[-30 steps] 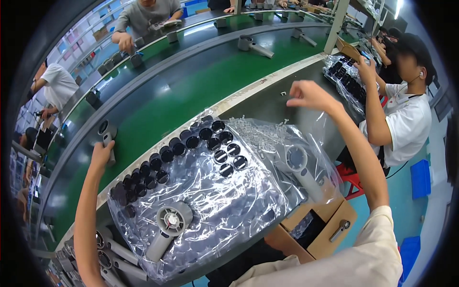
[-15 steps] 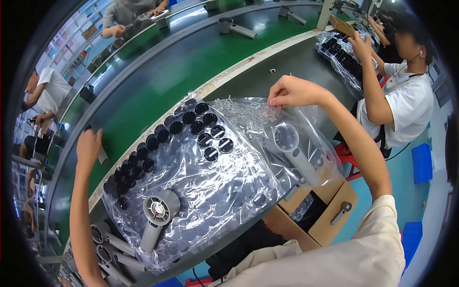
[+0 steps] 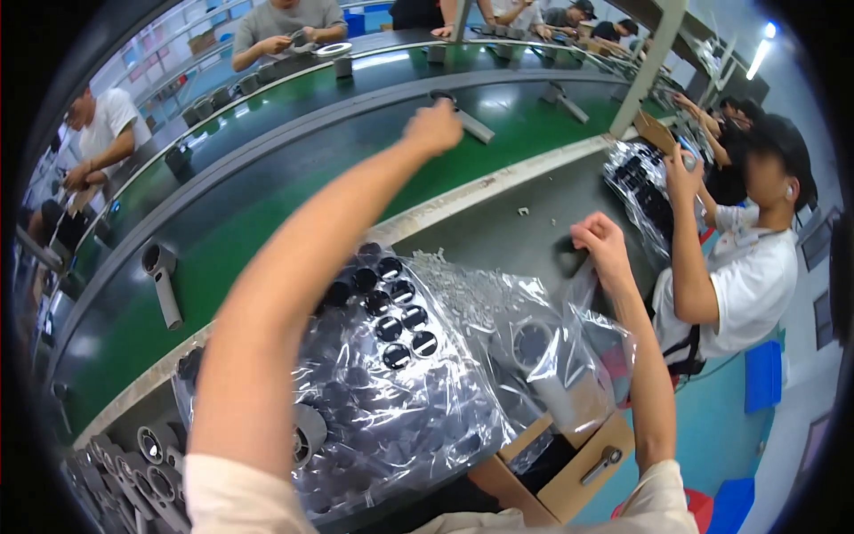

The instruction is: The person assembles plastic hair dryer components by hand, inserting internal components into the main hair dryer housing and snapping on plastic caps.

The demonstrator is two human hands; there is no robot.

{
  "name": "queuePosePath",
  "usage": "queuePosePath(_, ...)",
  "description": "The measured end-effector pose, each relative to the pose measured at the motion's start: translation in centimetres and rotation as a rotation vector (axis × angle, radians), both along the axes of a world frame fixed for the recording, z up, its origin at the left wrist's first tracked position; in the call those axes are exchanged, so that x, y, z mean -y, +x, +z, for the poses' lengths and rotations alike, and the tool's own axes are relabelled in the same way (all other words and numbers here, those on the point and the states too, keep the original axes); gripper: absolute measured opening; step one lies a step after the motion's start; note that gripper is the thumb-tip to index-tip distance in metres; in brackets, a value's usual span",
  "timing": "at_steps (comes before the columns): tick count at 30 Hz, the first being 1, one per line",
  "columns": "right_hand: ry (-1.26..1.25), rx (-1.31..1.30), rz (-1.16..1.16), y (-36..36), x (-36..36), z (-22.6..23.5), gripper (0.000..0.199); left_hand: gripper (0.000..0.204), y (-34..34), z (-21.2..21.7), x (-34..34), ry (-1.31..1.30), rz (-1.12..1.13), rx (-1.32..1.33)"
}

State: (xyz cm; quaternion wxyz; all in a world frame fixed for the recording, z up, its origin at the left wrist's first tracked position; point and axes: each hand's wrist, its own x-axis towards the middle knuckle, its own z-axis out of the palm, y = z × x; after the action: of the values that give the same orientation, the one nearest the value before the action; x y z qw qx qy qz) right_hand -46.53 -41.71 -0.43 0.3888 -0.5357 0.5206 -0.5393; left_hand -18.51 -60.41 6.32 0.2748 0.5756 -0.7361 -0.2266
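Green belt (image 3: 213, 240) beyond the grey worktop (image 3: 556, 182) on my feed; clear plastic sheeting (image 3: 427, 405) nearer. Grey fan body (image 3: 476, 127) lies on the belt, left hand (image 3: 434, 129) at its round end; too blurred for me to tell whether that grip is closed. Right hand (image 3: 602, 238) above the worktop, fingers curled, contents hidden: can't tell. Black caps (image 3: 402, 291) and pale clips (image 3: 467, 292) nearby.

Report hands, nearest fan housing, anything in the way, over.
Left hand at grey handheld-fan housing on green conveyor belt; grip unclear. Right hand near clear plastic bag; hold unclear. Left forearm partly hides another fan housing.
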Motion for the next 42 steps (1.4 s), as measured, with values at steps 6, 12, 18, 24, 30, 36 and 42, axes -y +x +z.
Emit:
queuePosePath(6,-0.166,0.031,-0.157,2.6,0.8,-0.6,0.018,0.052,-2.1,-2.7,3.2,-0.021,-0.014,0.231)
queuePosePath(12,-0.119,-0.119,-0.069,-9.4,3.7,-5.6,0.024,0.041,-10.8,-4.8,10.4,0.088,0.194,0.051)
queuePosePath(18,-0.076,-0.056,0.069,-5.1,6.1,-7.8,0.031,0.028,-1.7,-5.1,8.3,0.041,0.658,-0.728)
queuePosePath(24,-0.062,0.043,0.115,-8.8,7.1,-6.7,0.03,0.025,4.2,4.5,-7.6,-0.161,0.542,-0.418)
queuePosePath(30,-0.041,0.206,0.201,-9.0,7.7,-6.4,0.033,0.022,8.8,11.6,-20.8,-0.382,0.405,0.003)
queuePosePath(36,-0.044,0.424,0.208,-6.6,8.1,-5.5,0.036,0.019,10.4,17.4,-27.4,-0.591,0.176,0.487)
queuePosePath(42,-0.149,0.216,0.432,-9.9,7.4,-3.5,0.033,0.039,13.6,9.4,-41.5,-0.295,-0.151,-1.175)
